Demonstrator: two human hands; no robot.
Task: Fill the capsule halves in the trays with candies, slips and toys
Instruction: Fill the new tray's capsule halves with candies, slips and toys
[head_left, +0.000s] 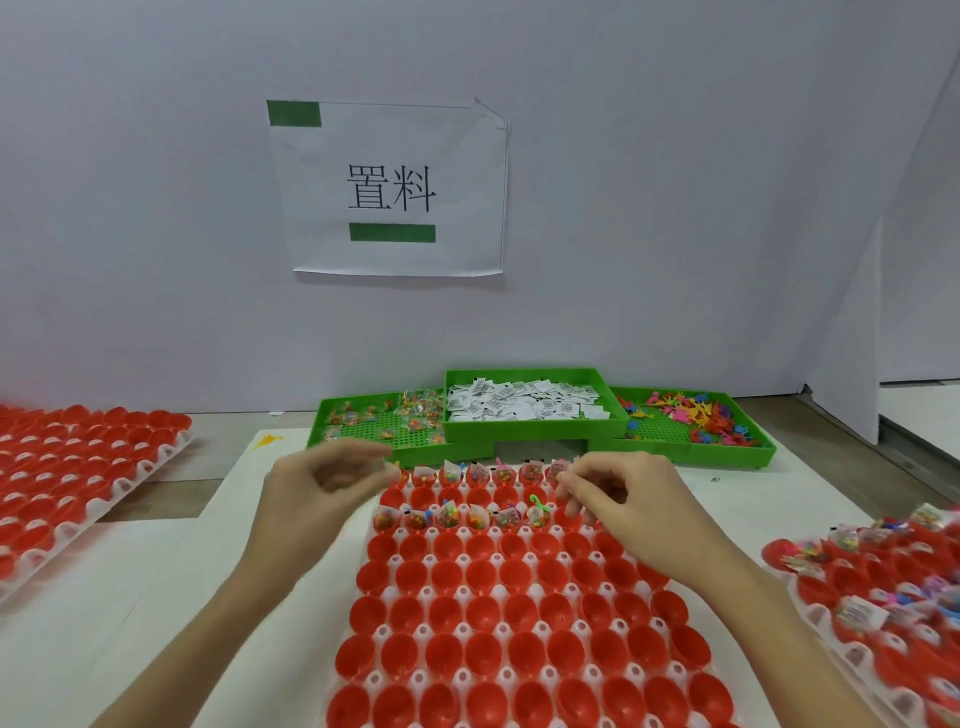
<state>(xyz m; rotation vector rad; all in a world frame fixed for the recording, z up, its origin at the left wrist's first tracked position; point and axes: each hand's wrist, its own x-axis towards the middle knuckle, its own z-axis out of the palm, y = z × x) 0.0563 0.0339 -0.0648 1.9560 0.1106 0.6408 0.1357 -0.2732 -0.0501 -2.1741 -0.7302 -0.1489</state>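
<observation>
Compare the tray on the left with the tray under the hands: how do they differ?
The left tray holds only bare red halves; the centre tray has its two far rows filled. The left tray sits askew on wood, the centre tray squarely on white board. Both carry red capsule halves in white trays.

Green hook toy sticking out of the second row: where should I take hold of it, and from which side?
Pinch the green hook toy at its curled top, coming straight down from above. That loop stands clear above the red capsule half; its lower end is buried among candy and a slip, with filled cups close on the left.
</observation>
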